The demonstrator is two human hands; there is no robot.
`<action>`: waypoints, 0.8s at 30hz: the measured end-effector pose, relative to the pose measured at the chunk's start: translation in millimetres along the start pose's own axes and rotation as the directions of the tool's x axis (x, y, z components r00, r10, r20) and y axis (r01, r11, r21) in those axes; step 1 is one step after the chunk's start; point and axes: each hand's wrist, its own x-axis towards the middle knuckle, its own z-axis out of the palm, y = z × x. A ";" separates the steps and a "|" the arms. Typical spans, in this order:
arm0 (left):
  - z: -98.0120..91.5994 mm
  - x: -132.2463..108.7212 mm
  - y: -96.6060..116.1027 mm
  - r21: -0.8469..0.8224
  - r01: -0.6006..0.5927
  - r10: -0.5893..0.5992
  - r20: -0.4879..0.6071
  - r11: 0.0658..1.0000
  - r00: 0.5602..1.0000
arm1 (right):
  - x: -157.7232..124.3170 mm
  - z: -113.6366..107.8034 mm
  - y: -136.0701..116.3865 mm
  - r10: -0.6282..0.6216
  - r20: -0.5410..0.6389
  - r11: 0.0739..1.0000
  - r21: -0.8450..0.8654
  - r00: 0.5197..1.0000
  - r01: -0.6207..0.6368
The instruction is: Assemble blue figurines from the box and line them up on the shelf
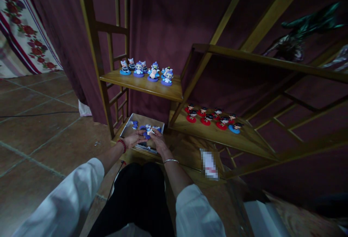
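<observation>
Both my hands reach into a shallow cardboard box [127, 125] on the lowest shelf. My left hand [135, 138], with a red bead bracelet at the wrist, and my right hand [158, 141], with a silver bangle, close together on a small figurine with a blue base [148, 131]. Another blue figurine [135, 123] lies in the box to the left. Several blue-based figurines [152, 73] stand on the upper shelf. Several red-based figurines [206, 116] and one blue-based [234, 128] stand on the middle shelf to the right.
The wooden shelf unit [152, 88] stands against a dark maroon curtain [163, 19]. Brown tiled floor [40, 128] spreads to the left, with a black cable across it. A flowered cloth [24, 26] hangs far left. A blurred white packet [209, 164] lies by my right arm.
</observation>
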 end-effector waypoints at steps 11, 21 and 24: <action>-1.3 0.6 -0.8 -0.047 -0.008 0.008 -0.006 0.999 1.000 | -2.7 0.0 -10.1 -0.024 0.036 1.000 0.000 0.999 0.024; -1.2 -4.9 1.3 -0.069 -0.009 0.010 0.018 0.998 1.000 | -6.8 -1.2 -13.9 -0.012 0.083 1.000 0.019 0.996 0.011; -0.9 -6.2 2.1 -0.095 -0.018 0.019 0.012 0.995 1.000 | -7.9 0.5 -15.8 -0.032 0.098 0.999 0.009 0.995 0.031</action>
